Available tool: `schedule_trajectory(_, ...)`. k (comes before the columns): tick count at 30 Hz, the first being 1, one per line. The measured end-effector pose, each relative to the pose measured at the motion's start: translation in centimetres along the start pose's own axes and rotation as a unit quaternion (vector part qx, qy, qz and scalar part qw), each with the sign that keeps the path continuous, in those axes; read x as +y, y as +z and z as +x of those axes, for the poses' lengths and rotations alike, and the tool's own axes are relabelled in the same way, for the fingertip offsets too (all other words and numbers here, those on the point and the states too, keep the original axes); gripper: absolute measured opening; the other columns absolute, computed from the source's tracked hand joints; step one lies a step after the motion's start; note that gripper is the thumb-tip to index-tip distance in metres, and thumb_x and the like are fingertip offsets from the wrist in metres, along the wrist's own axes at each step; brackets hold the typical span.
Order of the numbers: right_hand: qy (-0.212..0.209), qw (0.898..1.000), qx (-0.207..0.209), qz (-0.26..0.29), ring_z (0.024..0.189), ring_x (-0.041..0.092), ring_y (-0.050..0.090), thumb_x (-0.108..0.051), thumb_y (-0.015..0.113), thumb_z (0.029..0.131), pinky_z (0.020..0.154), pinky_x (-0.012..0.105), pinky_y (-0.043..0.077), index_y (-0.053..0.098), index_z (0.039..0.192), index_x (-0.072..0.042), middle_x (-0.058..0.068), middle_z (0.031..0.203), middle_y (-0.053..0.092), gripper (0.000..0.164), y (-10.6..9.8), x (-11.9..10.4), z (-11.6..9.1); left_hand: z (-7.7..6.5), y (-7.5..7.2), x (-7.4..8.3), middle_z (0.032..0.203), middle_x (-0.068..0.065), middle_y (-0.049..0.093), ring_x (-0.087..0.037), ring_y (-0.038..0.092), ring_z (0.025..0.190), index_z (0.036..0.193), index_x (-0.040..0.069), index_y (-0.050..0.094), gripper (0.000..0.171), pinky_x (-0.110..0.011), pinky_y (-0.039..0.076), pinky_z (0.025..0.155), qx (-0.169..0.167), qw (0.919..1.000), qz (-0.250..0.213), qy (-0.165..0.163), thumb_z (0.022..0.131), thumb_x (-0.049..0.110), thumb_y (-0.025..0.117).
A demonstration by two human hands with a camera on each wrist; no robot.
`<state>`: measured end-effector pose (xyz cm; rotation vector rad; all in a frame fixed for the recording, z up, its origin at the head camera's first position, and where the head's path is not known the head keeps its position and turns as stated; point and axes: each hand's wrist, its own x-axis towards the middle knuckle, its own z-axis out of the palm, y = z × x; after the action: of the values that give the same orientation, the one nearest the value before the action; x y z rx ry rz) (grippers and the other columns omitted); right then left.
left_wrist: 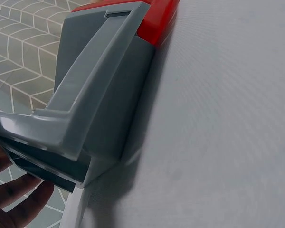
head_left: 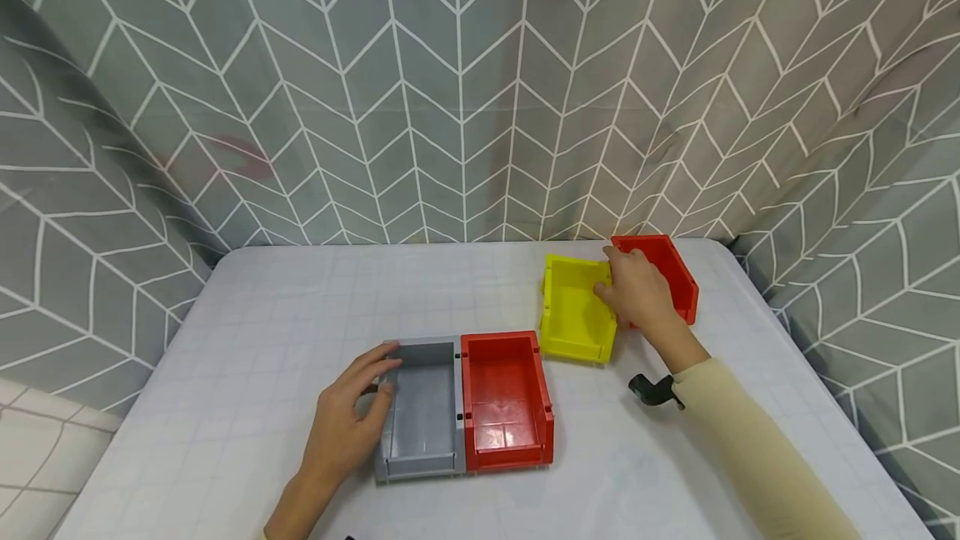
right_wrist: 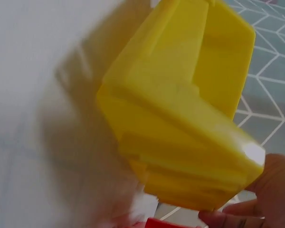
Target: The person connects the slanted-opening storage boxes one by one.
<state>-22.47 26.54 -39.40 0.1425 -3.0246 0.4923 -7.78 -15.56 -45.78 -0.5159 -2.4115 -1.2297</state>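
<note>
My right hand (head_left: 641,290) grips the right wall of a yellow storage bin (head_left: 576,307), thumb at the inner edge. In the right wrist view the yellow bin (right_wrist: 180,109) fills the middle, with fingers (right_wrist: 237,221) at its lower right edge. My left hand (head_left: 348,411) rests on the left rim of a grey storage bin (head_left: 423,407), fingertips reaching over the edge. The left wrist view shows this grey bin (left_wrist: 118,95) from its side, fingers (left_wrist: 31,204) beside its lower corner. A red storage bin (head_left: 502,398) stands right against the grey one.
Another red bin (head_left: 667,269) stands at the back right, partly behind my right hand. A black camera mount (head_left: 652,390) sticks out at my right wrist. Patterned curtains (head_left: 465,90) hang behind and beside the white table (head_left: 262,340).
</note>
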Motion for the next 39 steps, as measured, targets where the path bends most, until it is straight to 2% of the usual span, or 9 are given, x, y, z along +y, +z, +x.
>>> schedule_trajectory(4, 0.018, 1.000, 0.006, -0.004, 0.083, 0.032, 0.058, -0.016, 0.077, 0.090, 0.071, 0.049, 0.062, 0.048, 0.149, 0.006, 0.023, 0.108, 0.066, 0.069, 0.2, -0.6, -0.5, 0.0, 0.1, 0.1, 0.145, -0.003, 0.060, -0.024, 0.060, 0.128, 0.126, 0.005, 0.072, 0.037, -0.025, 0.058, 0.083, 0.004, 1.0000, 0.004, -0.001, 0.093, -0.008, 0.065)
schedule_trajectory(8, 0.058, 0.998, -0.003, 0.040, 0.076, 0.031, 0.061, -0.017, 0.076, 0.092, 0.073, 0.048, 0.063, 0.046, 0.146, 0.009, 0.027, 0.111, 0.065, 0.067, 0.6, -0.9, -1.0, 0.0, 0.2, 0.2, 0.144, -0.003, 0.061, -0.023, 0.061, 0.127, 0.126, 0.005, 0.072, 0.038, -0.024, 0.059, 0.082, 0.011, 0.9999, 0.008, 0.001, 0.091, -0.009, 0.066)
schedule_trajectory(11, 0.090, 0.992, -0.025, 0.089, 0.081, 0.032, 0.065, -0.018, 0.072, 0.094, 0.081, 0.048, 0.063, 0.042, 0.147, 0.009, 0.029, 0.118, 0.064, 0.067, 1.2, -0.7, -1.5, 0.0, 0.3, 0.1, 0.144, -0.003, 0.061, -0.023, 0.062, 0.126, 0.126, 0.004, 0.072, 0.037, -0.025, 0.059, 0.082, 0.014, 0.9999, 0.008, 0.003, 0.091, -0.009, 0.066)
schedule_trajectory(13, 0.100, 0.987, -0.041, 0.120, 0.093, 0.036, 0.066, -0.019, 0.070, 0.097, 0.089, 0.051, 0.059, 0.037, 0.152, 0.008, 0.030, 0.131, 0.060, 0.070, 1.7, -0.4, -1.9, -0.1, 0.3, 0.0, 0.144, -0.002, 0.061, -0.022, 0.062, 0.126, 0.126, 0.004, 0.072, 0.036, -0.024, 0.059, 0.083, 0.013, 0.9999, 0.004, 0.002, 0.092, -0.008, 0.067)
schedule_trajectory(15, 0.101, 0.983, -0.050, 0.142, 0.106, 0.040, 0.064, -0.019, 0.068, 0.099, 0.097, 0.055, 0.054, 0.032, 0.156, 0.007, 0.031, 0.145, 0.052, 0.072, 2.1, -0.1, -2.3, -0.1, 0.3, -0.2, 0.144, -0.002, 0.061, -0.023, 0.062, 0.127, 0.128, 0.004, 0.072, 0.037, -0.023, 0.058, 0.084, 0.013, 0.9999, 0.000, 0.005, 0.093, -0.008, 0.067)
schedule_trajectory(19, 0.089, 0.979, -0.053, 0.173, 0.119, 0.044, 0.057, -0.019, 0.062, 0.101, 0.103, 0.059, 0.049, 0.028, 0.157, 0.007, 0.031, 0.150, 0.046, 0.071, 2.6, 0.4, -2.5, -0.3, 0.2, -0.7, 0.150, -0.003, 0.057, -0.023, 0.058, 0.132, 0.139, 0.005, 0.066, 0.047, -0.021, 0.056, 0.088, 0.004, 0.9999, -0.011, 0.010, 0.094, -0.007, 0.067)
schedule_trajectory(24, 0.094, 0.975, -0.062, 0.194, 0.121, 0.044, 0.054, -0.018, 0.056, 0.102, 0.107, 0.061, 0.045, 0.028, 0.157, 0.008, 0.031, 0.150, 0.046, 0.067, 2.8, 0.6, -2.8, -0.5, 0.3, -1.1, 0.157, -0.004, 0.049, -0.022, 0.051, 0.139, 0.152, 0.011, 0.055, 0.059, -0.023, 0.056, 0.092, -0.012, 0.9997, -0.018, 0.010, 0.096, -0.006, 0.064)
schedule_trajectory(33, 0.097, 0.968, -0.055, 0.225, 0.121, 0.044, 0.053, -0.017, 0.052, 0.101, 0.109, 0.061, 0.044, 0.033, 0.156, 0.006, 0.029, 0.149, 0.049, 0.063, 3.3, 0.7, -3.2, -0.7, 0.2, -0.8, 0.160, -0.006, 0.045, -0.021, 0.049, 0.140, 0.153, 0.009, 0.053, 0.058, -0.024, 0.056, 0.091, -0.007, 0.9988, -0.046, -0.013, 0.098, -0.004, 0.065)
schedule_trajectory(39, 0.101, 0.967, -0.027, 0.232, 0.121, 0.044, 0.052, -0.015, 0.050, 0.101, 0.110, 0.060, 0.043, 0.036, 0.155, 0.008, 0.030, 0.148, 0.049, 0.060, 2.8, 0.6, -3.5, -0.5, 0.3, -0.6, 0.160, -0.004, 0.044, -0.023, 0.051, 0.138, 0.153, 0.008, 0.052, 0.058, -0.022, 0.056, 0.090, -0.004, 0.9989, -0.045, -0.011, 0.098, -0.005, 0.064)
